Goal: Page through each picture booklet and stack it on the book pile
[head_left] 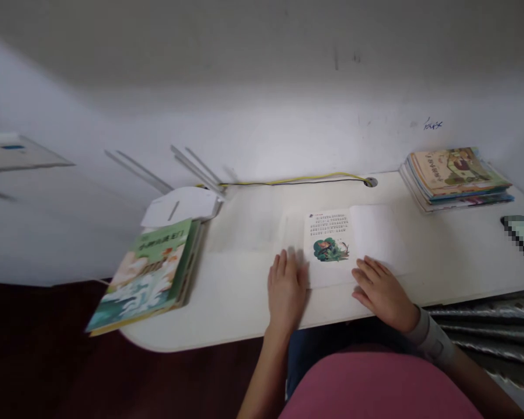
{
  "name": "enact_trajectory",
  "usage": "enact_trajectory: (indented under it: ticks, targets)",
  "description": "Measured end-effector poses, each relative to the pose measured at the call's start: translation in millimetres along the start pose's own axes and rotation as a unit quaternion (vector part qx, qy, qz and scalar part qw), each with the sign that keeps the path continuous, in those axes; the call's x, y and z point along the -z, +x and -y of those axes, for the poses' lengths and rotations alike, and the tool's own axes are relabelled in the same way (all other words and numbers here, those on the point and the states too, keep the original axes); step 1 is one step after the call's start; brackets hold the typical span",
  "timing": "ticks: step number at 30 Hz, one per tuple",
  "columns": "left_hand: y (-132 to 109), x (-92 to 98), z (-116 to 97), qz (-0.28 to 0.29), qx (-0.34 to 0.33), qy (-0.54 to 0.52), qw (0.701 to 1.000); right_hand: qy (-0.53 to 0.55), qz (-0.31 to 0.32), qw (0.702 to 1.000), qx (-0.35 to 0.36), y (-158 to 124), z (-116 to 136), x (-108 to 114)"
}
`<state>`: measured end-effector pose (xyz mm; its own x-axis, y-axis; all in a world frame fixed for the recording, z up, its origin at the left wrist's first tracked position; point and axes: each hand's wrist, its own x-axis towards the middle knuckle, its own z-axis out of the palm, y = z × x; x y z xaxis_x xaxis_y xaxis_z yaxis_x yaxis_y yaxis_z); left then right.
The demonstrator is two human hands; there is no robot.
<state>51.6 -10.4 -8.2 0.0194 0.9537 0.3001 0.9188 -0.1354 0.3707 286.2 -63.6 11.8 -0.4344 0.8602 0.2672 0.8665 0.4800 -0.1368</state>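
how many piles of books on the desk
2. The left pile, with a green cover on top, hangs over the left end of the desk. The right pile sits at the far right corner. The open book between them isn't in a pile.

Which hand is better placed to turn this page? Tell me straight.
Right hand, probably: it rests on the blank right page near its lower edge, while the left hand sits at the left edge of the printed page.
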Motion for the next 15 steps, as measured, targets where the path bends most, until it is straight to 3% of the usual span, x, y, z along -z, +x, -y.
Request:
enact_trajectory:
  ticks: [3,5,7,9,11,15]
  targets:
    - [5,14.6,2,-0.004,0.089,0.046,0.995,0.010,-0.009,1.000,0.005,3,-2,0]
    - [8,24.3,4,0.023,0.130,0.052,0.990,0.012,-0.015,1.000,0.006,3,-2,0]
    - [11,31.0,5,0.046,0.159,0.004,0.986,0.018,-0.016,1.000,0.003,3,-2,-1]
    - [13,34.5,3,0.053,0.183,-0.123,0.974,0.039,-0.014,0.999,-0.004,4,-2,1]
    - [16,37.0,-4,0.039,0.189,-0.301,0.934,0.079,-0.016,0.997,-0.013,6,-3,5]
    - [27,45.9,-40,0.036,0.150,-0.593,0.790,0.228,-0.027,0.973,-0.022,8,-6,17]
